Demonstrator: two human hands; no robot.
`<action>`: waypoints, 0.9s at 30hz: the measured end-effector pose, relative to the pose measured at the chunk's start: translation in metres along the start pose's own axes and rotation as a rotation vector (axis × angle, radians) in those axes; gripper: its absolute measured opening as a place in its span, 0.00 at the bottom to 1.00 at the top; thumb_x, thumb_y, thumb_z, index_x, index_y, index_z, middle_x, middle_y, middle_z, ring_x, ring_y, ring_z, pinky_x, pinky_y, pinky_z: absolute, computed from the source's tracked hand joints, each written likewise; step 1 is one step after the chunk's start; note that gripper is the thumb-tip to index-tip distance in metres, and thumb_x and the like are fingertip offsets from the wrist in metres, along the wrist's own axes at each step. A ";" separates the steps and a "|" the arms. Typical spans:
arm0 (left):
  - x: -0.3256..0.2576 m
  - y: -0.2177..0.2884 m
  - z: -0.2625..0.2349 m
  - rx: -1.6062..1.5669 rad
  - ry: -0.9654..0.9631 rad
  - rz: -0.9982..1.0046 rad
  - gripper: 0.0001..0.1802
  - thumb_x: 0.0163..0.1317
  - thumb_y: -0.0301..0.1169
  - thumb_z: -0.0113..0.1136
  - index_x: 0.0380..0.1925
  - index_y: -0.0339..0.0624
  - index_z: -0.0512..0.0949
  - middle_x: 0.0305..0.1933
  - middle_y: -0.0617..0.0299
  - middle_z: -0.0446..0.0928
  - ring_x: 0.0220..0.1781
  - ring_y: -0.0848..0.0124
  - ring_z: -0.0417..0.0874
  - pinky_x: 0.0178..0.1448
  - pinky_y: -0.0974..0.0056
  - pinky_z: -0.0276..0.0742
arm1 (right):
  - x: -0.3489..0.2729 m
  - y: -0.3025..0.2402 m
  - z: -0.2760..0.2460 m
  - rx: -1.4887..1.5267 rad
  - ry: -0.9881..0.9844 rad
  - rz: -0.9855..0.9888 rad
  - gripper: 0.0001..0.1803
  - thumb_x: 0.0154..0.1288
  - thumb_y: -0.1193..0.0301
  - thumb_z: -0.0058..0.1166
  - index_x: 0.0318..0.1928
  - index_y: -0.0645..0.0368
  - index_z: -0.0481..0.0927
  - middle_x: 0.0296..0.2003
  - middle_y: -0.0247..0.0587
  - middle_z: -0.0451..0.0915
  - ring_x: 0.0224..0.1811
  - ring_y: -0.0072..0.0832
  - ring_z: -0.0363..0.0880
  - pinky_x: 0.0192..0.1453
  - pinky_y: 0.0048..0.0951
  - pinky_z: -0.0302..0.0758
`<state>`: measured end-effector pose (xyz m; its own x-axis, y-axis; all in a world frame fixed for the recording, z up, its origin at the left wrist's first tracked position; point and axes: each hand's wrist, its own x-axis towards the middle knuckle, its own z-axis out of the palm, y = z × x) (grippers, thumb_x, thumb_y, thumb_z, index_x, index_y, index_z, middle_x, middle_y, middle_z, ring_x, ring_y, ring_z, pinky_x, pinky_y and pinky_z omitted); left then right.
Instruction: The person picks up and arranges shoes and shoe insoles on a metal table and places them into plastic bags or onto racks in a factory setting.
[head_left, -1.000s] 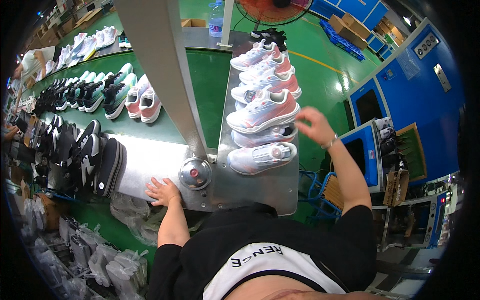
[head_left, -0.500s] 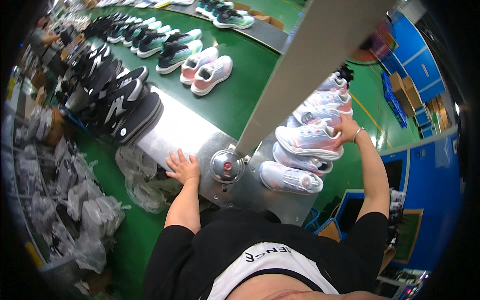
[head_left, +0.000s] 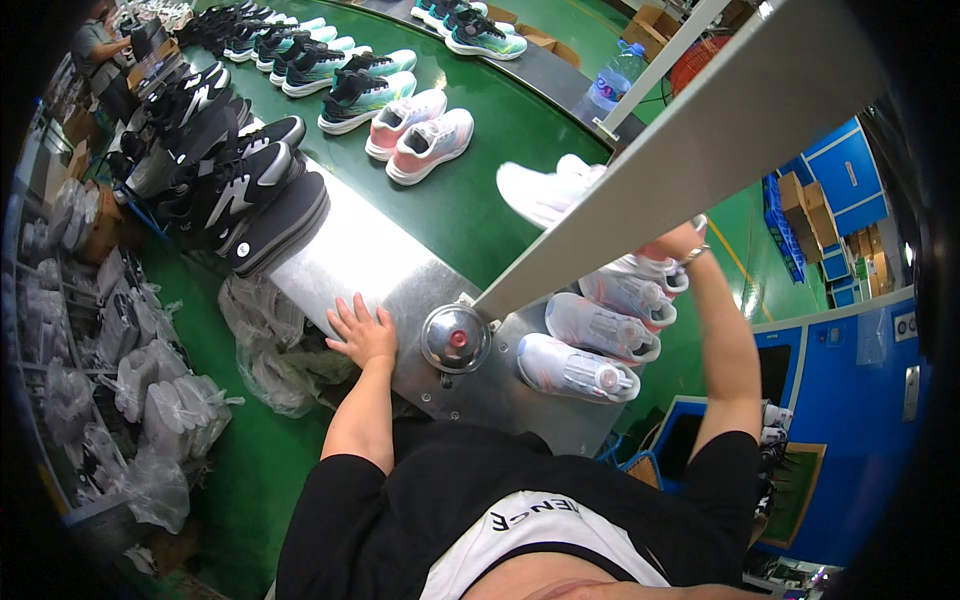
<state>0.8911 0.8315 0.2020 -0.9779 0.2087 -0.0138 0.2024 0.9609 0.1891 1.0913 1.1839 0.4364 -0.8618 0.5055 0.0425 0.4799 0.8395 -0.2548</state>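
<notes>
My left hand (head_left: 366, 335) lies with spread fingers on the silver metal edge plate (head_left: 400, 265). Beside it sits a round chrome dome with a red centre (head_left: 456, 338). Partly hidden by a slanting grey metal bar (head_left: 640, 160), my right hand (head_left: 680, 243) is closed on white sneakers (head_left: 535, 195); their toes show blurred left of the bar, over the green belt. The grip itself is mostly hidden. Below that hand stand several pale sneakers with pink and blue streaks, the nearest sneaker (head_left: 578, 368) at the plate's near right.
A pink-white pair (head_left: 430, 145) leads a row of teal-black sneakers (head_left: 365, 100) on the green belt (head_left: 480, 210). Black-grey shoes (head_left: 265, 215) crowd the left side. Bagged shoes (head_left: 165, 400) fill a rack at far left. A water bottle (head_left: 617, 75) stands beyond the bar. Another person works far left.
My right hand has lifted sneakers from the right-hand group and carried them forward and left, behind the bar. My left hand stays flat in place. The view has shifted slightly.
</notes>
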 end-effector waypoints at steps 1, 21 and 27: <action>0.001 0.000 0.000 -0.008 0.009 0.003 0.27 0.53 0.46 0.44 0.55 0.56 0.59 0.64 0.59 0.47 0.66 0.57 0.43 0.57 0.35 0.43 | 0.011 -0.027 0.005 0.238 -0.020 0.129 0.22 0.44 0.54 0.58 0.29 0.62 0.76 0.33 0.40 0.72 0.37 0.28 0.70 0.40 0.30 0.67; 0.001 -0.003 0.002 0.040 0.024 -0.005 0.27 0.52 0.46 0.45 0.54 0.55 0.59 0.63 0.59 0.48 0.66 0.56 0.43 0.56 0.35 0.45 | 0.133 -0.098 0.204 0.426 -0.133 0.235 0.23 0.46 0.55 0.55 0.41 0.55 0.74 0.37 0.53 0.75 0.43 0.43 0.72 0.46 0.34 0.69; 0.002 -0.005 -0.003 0.041 -0.036 -0.032 0.28 0.54 0.45 0.43 0.56 0.55 0.57 0.64 0.58 0.46 0.66 0.57 0.41 0.58 0.36 0.44 | 0.114 -0.136 0.193 0.054 -0.262 0.379 0.48 0.40 0.52 0.57 0.60 0.52 0.47 0.47 0.48 0.71 0.49 0.40 0.70 0.55 0.48 0.57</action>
<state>0.8880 0.8265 0.2041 -0.9816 0.1830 -0.0546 0.1733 0.9737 0.1479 0.8959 1.0890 0.2892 -0.6430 0.7016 -0.3072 0.7659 0.5900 -0.2555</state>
